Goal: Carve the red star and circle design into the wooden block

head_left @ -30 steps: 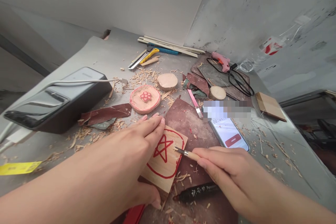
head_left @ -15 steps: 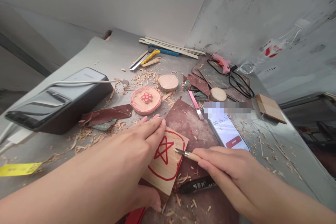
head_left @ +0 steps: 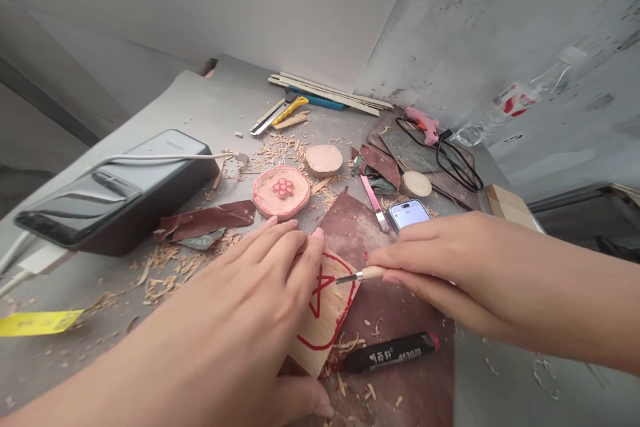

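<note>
A square wooden board with a red-drawn star inside a red rounded outline lies on a dark red mat. Across its left side rests my left hand, steadying it with long fingers over the top and the thumb by its near edge. My right hand is closed around the pale handle of a small carving knife. The knife's tip touches or hovers just over the board, right of the star. Just below on the mat, a black marker lies beside wood shavings.
Two wood slices, one with a carved red flower, lie beyond my hands. A phone is partly behind my right hand. Around them are a dark power bank, cutter knives, a pink glue gun and sandpaper pieces.
My right hand has swung up and away, covering more of the phone, while the knife tip has barely shifted. My left hand slid slightly right, covering more of the star. The marker shows fully.
</note>
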`<state>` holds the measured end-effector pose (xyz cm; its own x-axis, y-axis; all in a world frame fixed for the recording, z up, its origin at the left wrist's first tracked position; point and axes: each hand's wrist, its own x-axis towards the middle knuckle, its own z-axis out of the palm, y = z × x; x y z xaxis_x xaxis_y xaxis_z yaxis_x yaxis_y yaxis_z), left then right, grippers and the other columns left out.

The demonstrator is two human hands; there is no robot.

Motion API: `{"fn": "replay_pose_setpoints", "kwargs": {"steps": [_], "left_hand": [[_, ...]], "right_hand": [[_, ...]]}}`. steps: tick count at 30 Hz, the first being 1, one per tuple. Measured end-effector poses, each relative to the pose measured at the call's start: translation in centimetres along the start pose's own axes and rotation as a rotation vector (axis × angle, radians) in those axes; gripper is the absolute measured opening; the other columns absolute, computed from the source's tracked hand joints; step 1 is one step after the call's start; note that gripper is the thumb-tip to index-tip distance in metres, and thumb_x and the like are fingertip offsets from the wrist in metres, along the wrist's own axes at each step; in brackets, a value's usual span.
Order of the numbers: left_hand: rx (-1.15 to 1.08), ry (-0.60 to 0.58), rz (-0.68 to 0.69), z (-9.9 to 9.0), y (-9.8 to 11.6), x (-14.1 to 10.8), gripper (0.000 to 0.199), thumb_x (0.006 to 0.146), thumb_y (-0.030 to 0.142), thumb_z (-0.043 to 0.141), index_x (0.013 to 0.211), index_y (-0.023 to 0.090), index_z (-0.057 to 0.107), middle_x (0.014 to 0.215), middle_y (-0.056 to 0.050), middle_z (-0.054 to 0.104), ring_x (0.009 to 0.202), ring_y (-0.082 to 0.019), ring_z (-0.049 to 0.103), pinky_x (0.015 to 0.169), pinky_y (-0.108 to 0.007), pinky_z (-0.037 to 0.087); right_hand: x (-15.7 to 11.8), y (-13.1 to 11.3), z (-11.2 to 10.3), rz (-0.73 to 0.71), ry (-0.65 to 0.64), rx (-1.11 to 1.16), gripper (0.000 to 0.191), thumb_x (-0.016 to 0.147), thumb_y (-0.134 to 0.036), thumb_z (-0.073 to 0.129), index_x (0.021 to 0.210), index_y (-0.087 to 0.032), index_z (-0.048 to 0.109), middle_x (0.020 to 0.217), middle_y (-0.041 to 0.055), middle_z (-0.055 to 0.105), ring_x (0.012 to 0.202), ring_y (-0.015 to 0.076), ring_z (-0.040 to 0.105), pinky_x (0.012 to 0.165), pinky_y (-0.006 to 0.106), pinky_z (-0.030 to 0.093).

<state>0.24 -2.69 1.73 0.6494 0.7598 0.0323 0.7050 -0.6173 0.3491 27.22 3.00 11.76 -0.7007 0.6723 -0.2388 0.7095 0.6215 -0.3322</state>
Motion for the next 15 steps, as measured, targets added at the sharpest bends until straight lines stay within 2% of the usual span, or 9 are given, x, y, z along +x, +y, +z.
{"fn": "replay_pose_setpoints", "kwargs": {"steps": [1, 2, 3, 5, 8, 10, 12, 15], "left_hand": [[0.011, -0.007, -0.002, -0.2, 0.4, 0.1, 0.122, 0.069, 0.060, 0.102, 0.168, 0.002, 0.061, 0.161, -0.031, 0.071, 0.152, -0.058, 0.065, 0.136, -0.067, 0.047], [0.029, 0.002, -0.013, -0.3, 0.7, 0.1, 0.113, 0.071, 0.050, 0.099, 0.169, 0.007, 0.061, 0.167, -0.025, 0.069, 0.155, -0.052, 0.064, 0.138, -0.060, 0.045], [0.034, 0.005, -0.009, -0.3, 0.9, 0.1, 0.113, 0.069, 0.040, 0.095, 0.172, 0.012, 0.059, 0.172, -0.019, 0.066, 0.156, -0.048, 0.065, 0.140, -0.054, 0.044], [0.004, 0.002, 0.010, -0.2, 0.9, -0.3, 0.115, 0.066, 0.025, 0.084, 0.177, 0.024, 0.054, 0.179, -0.007, 0.058, 0.158, -0.039, 0.065, 0.141, -0.046, 0.042], [-0.101, -0.026, 0.054, 0.3, 0.1, -0.6, 0.113, 0.069, 0.018, 0.072, 0.179, 0.035, 0.050, 0.181, 0.001, 0.055, 0.159, -0.034, 0.065, 0.140, -0.047, 0.042], [-0.152, -0.036, 0.085, 0.6, -0.4, -0.7, 0.113, 0.068, 0.017, 0.068, 0.178, 0.039, 0.050, 0.181, 0.003, 0.055, 0.162, -0.034, 0.061, 0.140, -0.049, 0.042], [-0.150, -0.023, 0.082, 0.6, -0.6, -0.6, 0.113, 0.066, 0.018, 0.071, 0.176, 0.038, 0.053, 0.181, 0.002, 0.057, 0.161, -0.037, 0.062, 0.137, -0.050, 0.048], [-0.058, -0.018, -0.022, -0.1, -0.5, -0.1, 0.092, 0.067, 0.022, 0.079, 0.158, 0.036, 0.072, 0.171, -0.005, 0.069, 0.144, -0.040, 0.075, 0.126, -0.047, 0.061]], "right_hand": [[0.3, 0.1, -0.1, -0.015, -0.037, -0.017, 0.027, 0.114, -0.030, 0.067, 0.101, -0.030, 0.091, 0.085, -0.0011, 0.084, 0.073, 0.0186, 0.075, 0.065, 0.029, 0.053], [0.5, 0.3, -0.1, -0.036, -0.082, -0.028, 0.030, 0.116, -0.030, 0.065, 0.101, -0.028, 0.090, 0.085, -0.0001, 0.083, 0.073, 0.0185, 0.073, 0.065, 0.030, 0.051], [0.6, 0.5, -0.2, -0.060, -0.125, -0.030, 0.032, 0.118, -0.029, 0.063, 0.101, -0.027, 0.089, 0.084, 0.0004, 0.081, 0.071, 0.0183, 0.071, 0.064, 0.030, 0.049], [0.6, 0.9, -0.2, -0.086, -0.131, -0.030, 0.033, 0.118, -0.031, 0.063, 0.097, -0.026, 0.088, 0.079, -0.0007, 0.079, 0.067, 0.0175, 0.068, 0.061, 0.030, 0.045], [0.6, 1.3, -0.4, -0.144, -0.167, 0.005, 0.032, 0.117, -0.033, 0.066, 0.094, -0.028, 0.087, 0.075, -0.0024, 0.077, 0.063, 0.0169, 0.066, 0.057, 0.031, 0.041], [0.7, 1.4, -0.4, -0.166, -0.178, 0.011, 0.033, 0.116, -0.032, 0.067, 0.090, -0.029, 0.086, 0.071, -0.0032, 0.075, 0.061, 0.0164, 0.065, 0.056, 0.031, 0.039], [1.0, 1.3, -0.2, -0.189, -0.182, -0.018, 0.037, 0.115, -0.033, 0.066, 0.083, -0.029, 0.083, 0.066, -0.0034, 0.072, 0.057, 0.0162, 0.061, 0.054, 0.032, 0.035], [1.7, 1.1, 0.1, -0.224, -0.168, -0.137, 0.039, 0.113, -0.036, 0.070, 0.076, -0.028, 0.080, 0.063, -0.0025, 0.070, 0.055, 0.0166, 0.056, 0.054, 0.034, 0.029]]}}
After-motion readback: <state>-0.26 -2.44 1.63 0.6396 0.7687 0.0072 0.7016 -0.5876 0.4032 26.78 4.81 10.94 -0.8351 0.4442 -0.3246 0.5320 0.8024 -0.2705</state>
